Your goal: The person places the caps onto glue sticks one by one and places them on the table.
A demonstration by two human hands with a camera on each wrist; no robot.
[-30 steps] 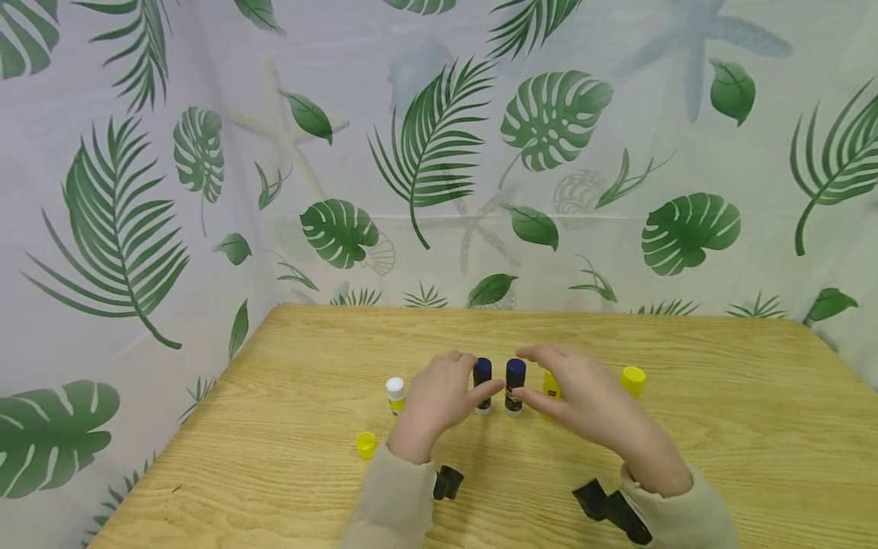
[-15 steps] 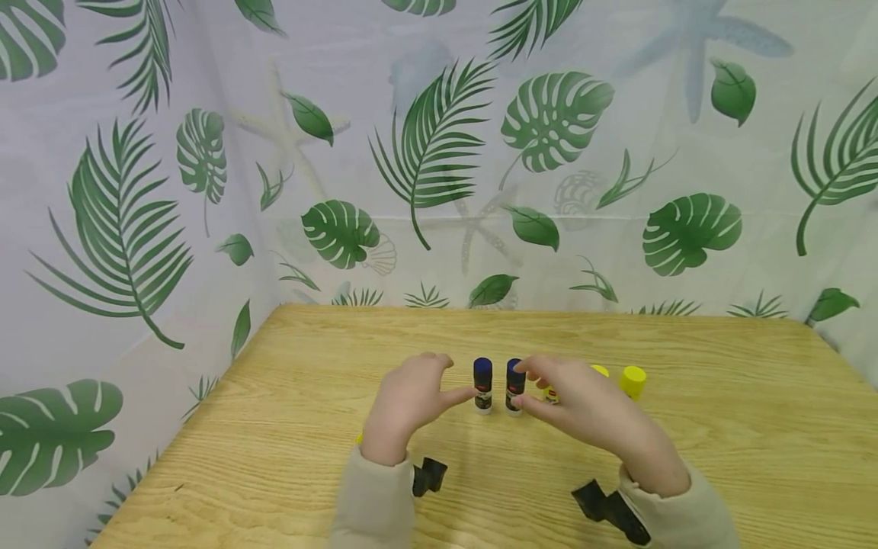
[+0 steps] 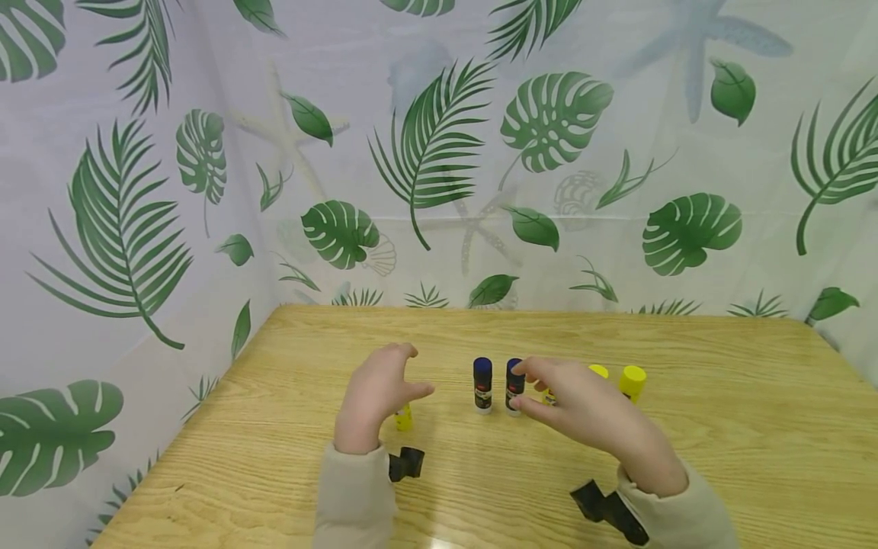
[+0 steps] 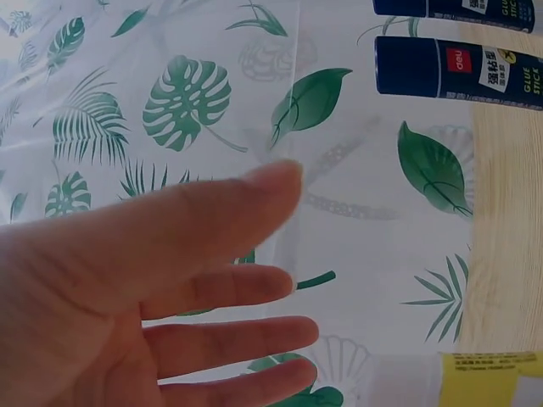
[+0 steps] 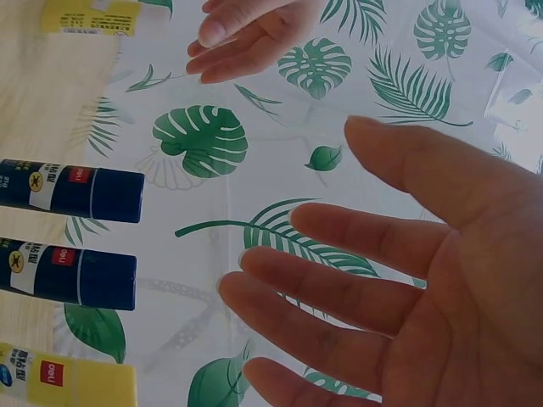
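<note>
Two dark blue glue sticks stand upright side by side mid-table, the left one (image 3: 483, 385) in plain view. Fingertips of my right hand (image 3: 586, 404) overlap the right glue stick (image 3: 511, 390) in the head view; the right wrist view shows that palm bare, fingers spread and apart from the sticks. My left hand (image 3: 373, 393) hovers left of the pair, thumb and fingers parted around nothing. Behind it, a yellow glue stick (image 3: 404, 418) is partly covered; its pale end (image 5: 154, 15) shows in the right wrist view. My right hand partly hides another yellow glue stick (image 3: 599, 371).
One more yellow glue stick (image 3: 633, 381) stands farthest right, its lower part behind my right hand. The wooden table (image 3: 768, 427) reaches back to a leaf-print cloth (image 3: 439, 152). Black mounts (image 3: 406, 463) sit at both wrists.
My left hand has moved left, away from the left dark blue glue stick, and now covers much of the yellow one there. The right hand has drawn slightly nearer the right dark blue stick.
</note>
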